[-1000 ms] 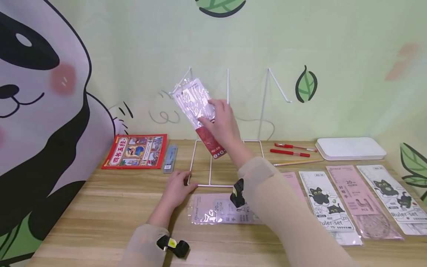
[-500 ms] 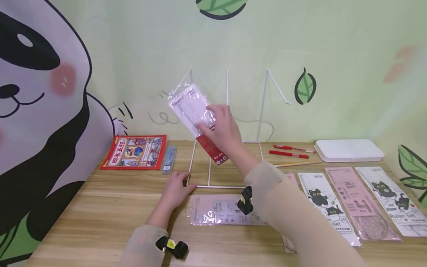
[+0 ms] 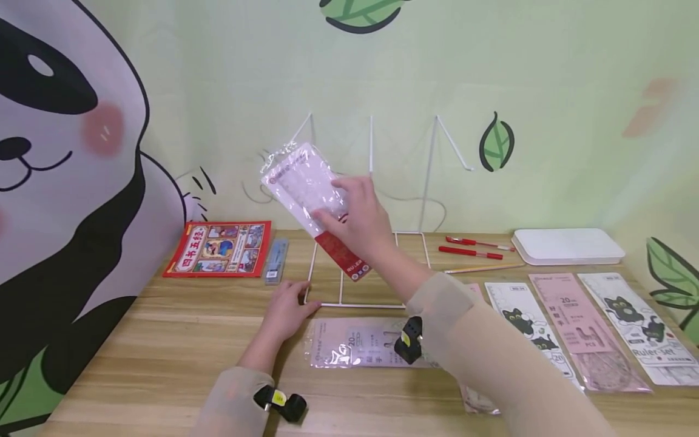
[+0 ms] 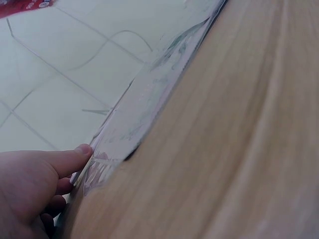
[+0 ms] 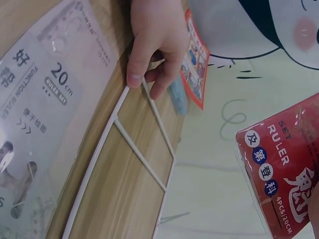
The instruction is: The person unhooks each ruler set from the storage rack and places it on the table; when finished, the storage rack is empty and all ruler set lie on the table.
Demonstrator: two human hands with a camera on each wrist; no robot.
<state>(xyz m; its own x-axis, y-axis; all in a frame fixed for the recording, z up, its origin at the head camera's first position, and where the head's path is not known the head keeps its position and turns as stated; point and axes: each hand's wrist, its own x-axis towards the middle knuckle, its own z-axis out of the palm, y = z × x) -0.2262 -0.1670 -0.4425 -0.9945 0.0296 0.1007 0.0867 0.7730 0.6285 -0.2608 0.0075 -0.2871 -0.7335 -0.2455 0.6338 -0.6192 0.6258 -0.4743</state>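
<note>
My right hand (image 3: 357, 215) pinches a ruler set pack (image 3: 297, 182) in clear plastic, white at its upper end and red at its lower end. The pack is raised and tilted in front of a white wire rack (image 3: 371, 145), whose arms stick up before the wall. The red end of the pack (image 5: 284, 164) shows at the right of the right wrist view. At the rack's near left corner, my left hand (image 3: 286, 309) grips the base wire (image 5: 99, 144) between thumb and fingers. A pink ruler set pack (image 3: 355, 346) lies flat just in front of the rack.
A red comic-style book (image 3: 221, 249) and a small grey-blue case (image 3: 276, 261) lie left of the rack. Red pens (image 3: 471, 252), a pencil (image 3: 483, 268) and a white case (image 3: 568, 246) are at right. Several more packs, including a pink one (image 3: 590, 334), lie in front of them.
My right hand has moved slightly down and left, bringing the held pack lower in front of the rack's left arm. The left hand stays on the corner.
</note>
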